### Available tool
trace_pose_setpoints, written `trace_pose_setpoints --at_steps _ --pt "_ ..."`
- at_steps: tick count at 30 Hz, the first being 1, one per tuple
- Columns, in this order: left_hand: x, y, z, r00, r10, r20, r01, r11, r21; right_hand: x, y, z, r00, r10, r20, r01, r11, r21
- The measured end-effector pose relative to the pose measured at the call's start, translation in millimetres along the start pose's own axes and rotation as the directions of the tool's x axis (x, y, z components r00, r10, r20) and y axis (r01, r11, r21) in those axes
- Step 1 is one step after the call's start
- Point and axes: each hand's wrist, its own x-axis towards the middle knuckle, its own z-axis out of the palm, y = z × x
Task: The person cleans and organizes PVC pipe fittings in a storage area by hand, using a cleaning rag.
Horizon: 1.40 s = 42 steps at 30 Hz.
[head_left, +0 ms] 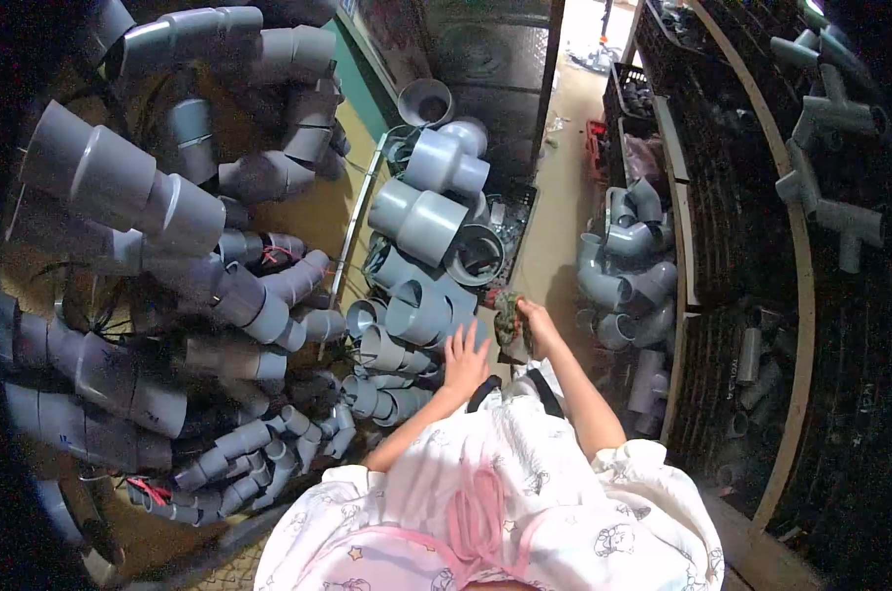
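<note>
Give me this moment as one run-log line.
left hand: spread, near grey cylindrical plastic pipe fittings | right hand: holding mottled green cloth-like bundle

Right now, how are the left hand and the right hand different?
The left hand has its fingers spread, while the right hand holds a crumpled, patterned bundle, maybe cloth. The left hand is right by the pile of grey pipes; the right hand is farther from that pile. Both hands are bare and held out in front.
</note>
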Motion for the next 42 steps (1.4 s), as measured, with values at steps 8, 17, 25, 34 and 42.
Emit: trace_pose_setpoints --at_steps 8,17,25,34,42 --pt "-11.7 -11.5 54.1 0.569 -0.499 0.654 0.578 -0.323 -0.749 -10.4 -1.4 -55.2 0.997 0.07 -0.022 -0.063 0.966 0.252" --pt "-4.0 -44.3 61.5 0.567 -0.083 0.82 0.147 -0.969 -0.2 -29.6 -10.4 -47.4 0.975 0.221 -0.014 -0.211 0.946 0.245" --pt "3.4 -45.7 62.6 0.527 -0.203 0.825 0.008 -0.97 -0.244 -21.9 -49.8 -50.4 0.993 0.099 -0.059 -0.08 0.961 0.263" --pt "6.0 -66.4 99.5 0.491 -0.177 0.853 -0.079 -0.984 -0.159 -13.6 -10.5 -50.1 0.982 0.188 0.013 -0.18 0.918 0.353" --pt "5.4 -63.1 33.4 0.476 -0.053 0.878 -0.094 -0.996 -0.009 14.2 14.2 -50.2 0.986 0.165 -0.002 -0.162 0.975 0.15"
